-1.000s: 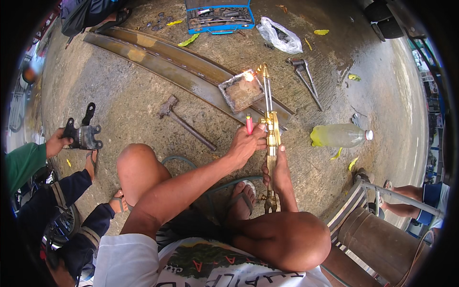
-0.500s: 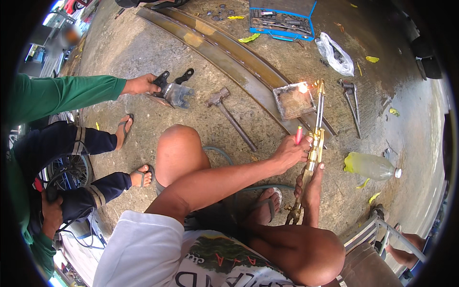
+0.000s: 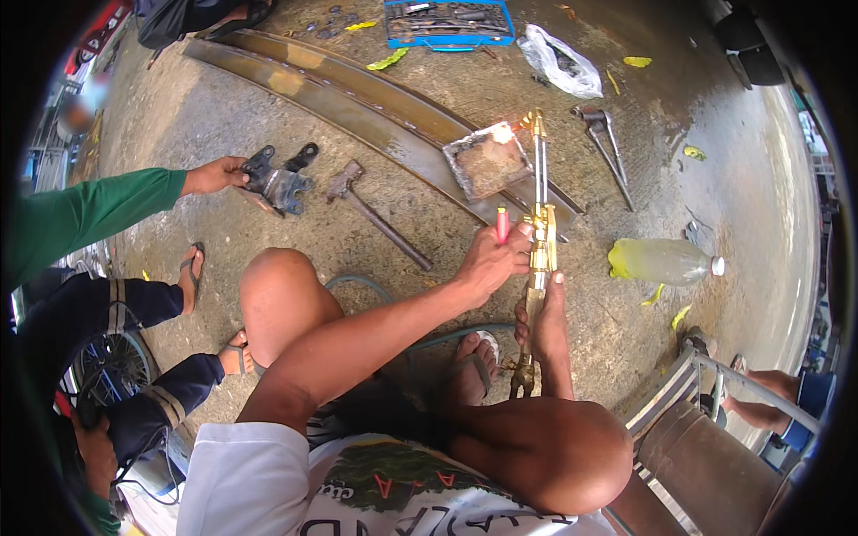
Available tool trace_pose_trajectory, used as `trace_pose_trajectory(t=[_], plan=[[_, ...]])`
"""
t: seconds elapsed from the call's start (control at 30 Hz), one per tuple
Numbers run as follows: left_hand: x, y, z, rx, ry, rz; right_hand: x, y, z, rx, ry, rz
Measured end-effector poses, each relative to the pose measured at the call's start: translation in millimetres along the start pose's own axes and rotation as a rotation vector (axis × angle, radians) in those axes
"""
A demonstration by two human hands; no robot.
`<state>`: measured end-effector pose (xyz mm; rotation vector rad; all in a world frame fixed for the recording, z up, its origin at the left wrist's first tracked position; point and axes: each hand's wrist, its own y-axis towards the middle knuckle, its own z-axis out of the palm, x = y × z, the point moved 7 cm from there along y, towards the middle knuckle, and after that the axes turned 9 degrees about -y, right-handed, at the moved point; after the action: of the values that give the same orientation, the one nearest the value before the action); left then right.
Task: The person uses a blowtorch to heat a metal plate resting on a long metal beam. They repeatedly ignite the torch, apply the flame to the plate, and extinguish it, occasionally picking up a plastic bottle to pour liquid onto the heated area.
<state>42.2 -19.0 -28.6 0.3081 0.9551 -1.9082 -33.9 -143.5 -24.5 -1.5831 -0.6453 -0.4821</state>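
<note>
My right hand (image 3: pixel 547 326) is wrapped around the handle of a brass cutting torch (image 3: pixel 539 234), which points away from me. Higher on the torch, my left hand (image 3: pixel 494 265) closes at its valves, with a small pink-red cylinder (image 3: pixel 502 223), possibly a lighter, between the fingers. The torch head lies beside the far right corner of a shallow square metal piece (image 3: pixel 488 163), where a bright orange-white glow (image 3: pixel 504 133) shows. That piece rests on long curved steel strips (image 3: pixel 357 116). My fingertips on the valves are partly hidden.
At left, a co-worker's hand (image 3: pixel 216 175) touches a dark metal bracket (image 3: pixel 277 183). A hammer (image 3: pixel 380 214), ratchet-like tool (image 3: pixel 606 154), plastic bottle (image 3: pixel 666 261), plastic bag (image 3: pixel 560 62) and blue socket case (image 3: pixel 449 40) lie around. A hose (image 3: pixel 416 344) runs near my foot; a metal-framed chair (image 3: pixel 706 447) stands right.
My view has shifted, so the scene sits further left and mostly higher in the picture. Torch and hands keep about the same place beside the square metal piece; the glow is still there.
</note>
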Motion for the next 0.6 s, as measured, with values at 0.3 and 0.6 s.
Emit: trace_pose_trajectory(t=[0.3,0.6], plan=[[-1.3,-2.5,1.8,0.004,0.057,-0.030,4.2,-2.1,-1.5,-0.019,-0.049,-0.001],[-0.6,-1.3,-4.1,-0.037,0.087,-0.025,4.6,-2.7,-0.6,-0.027,-0.077,0.003]])
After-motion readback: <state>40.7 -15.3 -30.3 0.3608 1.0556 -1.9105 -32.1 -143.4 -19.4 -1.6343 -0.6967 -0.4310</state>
